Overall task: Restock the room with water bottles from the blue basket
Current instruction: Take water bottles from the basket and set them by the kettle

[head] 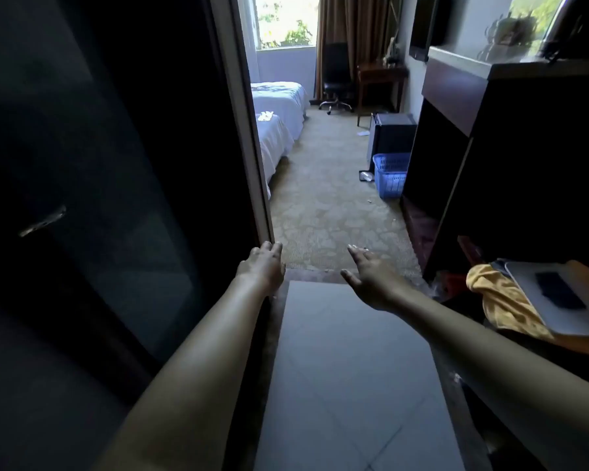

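Hands [264, 265] [371, 273] empty, fingers spread; blue basket [390, 175] far ahead beside dark cabinet [524, 164].

Both bare arms reach out in front, low and almost straight. The left hand [264, 266] is palm down, its fingers straight and close together. The right hand [371, 275] is out too, a bit to the side, with its fingers spread and the thumb sticking out to the left. Neither hand holds anything. The two hands are apart.
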{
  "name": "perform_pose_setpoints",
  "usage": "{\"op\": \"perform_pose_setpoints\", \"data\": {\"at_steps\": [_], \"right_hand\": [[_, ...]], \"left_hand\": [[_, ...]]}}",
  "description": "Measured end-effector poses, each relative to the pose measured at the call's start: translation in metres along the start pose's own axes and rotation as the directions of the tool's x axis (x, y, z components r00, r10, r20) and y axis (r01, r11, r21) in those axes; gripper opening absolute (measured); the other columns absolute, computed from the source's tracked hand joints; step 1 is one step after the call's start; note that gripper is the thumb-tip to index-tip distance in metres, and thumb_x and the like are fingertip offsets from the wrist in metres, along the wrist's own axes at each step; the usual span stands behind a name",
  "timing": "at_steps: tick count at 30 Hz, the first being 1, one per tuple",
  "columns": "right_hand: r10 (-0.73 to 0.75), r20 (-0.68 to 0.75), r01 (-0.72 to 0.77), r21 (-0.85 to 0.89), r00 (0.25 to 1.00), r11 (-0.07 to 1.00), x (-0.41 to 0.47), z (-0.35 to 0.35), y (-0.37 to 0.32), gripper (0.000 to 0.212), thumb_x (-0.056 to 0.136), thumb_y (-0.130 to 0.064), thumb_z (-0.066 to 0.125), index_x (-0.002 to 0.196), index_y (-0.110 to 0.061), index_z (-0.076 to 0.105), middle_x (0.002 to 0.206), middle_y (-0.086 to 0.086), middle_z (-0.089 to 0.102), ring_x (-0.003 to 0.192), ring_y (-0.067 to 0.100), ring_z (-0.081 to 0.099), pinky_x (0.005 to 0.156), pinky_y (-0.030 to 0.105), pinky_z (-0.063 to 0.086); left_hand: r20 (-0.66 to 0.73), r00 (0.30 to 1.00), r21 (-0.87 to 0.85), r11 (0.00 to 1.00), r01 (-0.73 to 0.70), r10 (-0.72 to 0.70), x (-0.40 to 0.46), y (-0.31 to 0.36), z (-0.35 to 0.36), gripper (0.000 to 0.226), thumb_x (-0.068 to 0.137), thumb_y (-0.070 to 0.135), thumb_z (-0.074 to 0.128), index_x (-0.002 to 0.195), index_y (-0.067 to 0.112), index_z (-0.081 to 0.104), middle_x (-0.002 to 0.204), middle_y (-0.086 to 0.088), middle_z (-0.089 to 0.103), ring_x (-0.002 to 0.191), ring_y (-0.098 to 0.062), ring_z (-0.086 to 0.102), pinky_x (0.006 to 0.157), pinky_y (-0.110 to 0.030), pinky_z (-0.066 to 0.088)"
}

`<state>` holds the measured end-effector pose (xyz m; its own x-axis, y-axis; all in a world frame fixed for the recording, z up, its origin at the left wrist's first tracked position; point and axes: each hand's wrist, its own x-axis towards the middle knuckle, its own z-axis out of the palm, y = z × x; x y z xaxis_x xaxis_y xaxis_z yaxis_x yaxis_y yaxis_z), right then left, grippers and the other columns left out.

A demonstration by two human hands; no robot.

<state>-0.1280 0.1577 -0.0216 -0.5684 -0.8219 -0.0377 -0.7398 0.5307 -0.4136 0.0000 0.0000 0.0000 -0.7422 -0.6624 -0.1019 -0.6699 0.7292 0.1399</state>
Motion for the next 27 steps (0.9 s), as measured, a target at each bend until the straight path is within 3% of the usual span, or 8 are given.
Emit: {"op": "perform_pose_setpoints", "data": {"at_steps": [13,27], "right_hand": [[-0.018,-0.003,0.018,0.033,1.000,0.999,0.150,-0.059,0.048,0.060,0.100,-0.032,0.037,0.150,-0.010,0.014,0.158,0.011,0.018,0.148,0.021,0.012,0.117,0.033,0.015],[0.046,-0.022,-0.045,0.042,0.999,0.998,0.322,-0.051,0.050,0.060,0.099,-0.033,0.038,0.150,-0.009,0.016,0.157,0.012,0.021,0.147,0.023,0.015,0.120,0.035,0.015]], "left_hand": [[-0.017,0.999,-0.026,0.999,0.043,-0.044,0.135,0.022,-0.035,0.051,0.100,0.028,0.036,0.147,0.014,0.024,0.149,-0.008,0.030,0.137,-0.028,0.032,0.109,-0.044,0.034],[0.009,1.000,0.010,1.000,0.029,-0.029,0.315,-0.038,-0.046,0.049,0.100,0.028,0.035,0.146,0.014,0.026,0.148,-0.009,0.031,0.137,-0.029,0.030,0.109,-0.042,0.034]]}}
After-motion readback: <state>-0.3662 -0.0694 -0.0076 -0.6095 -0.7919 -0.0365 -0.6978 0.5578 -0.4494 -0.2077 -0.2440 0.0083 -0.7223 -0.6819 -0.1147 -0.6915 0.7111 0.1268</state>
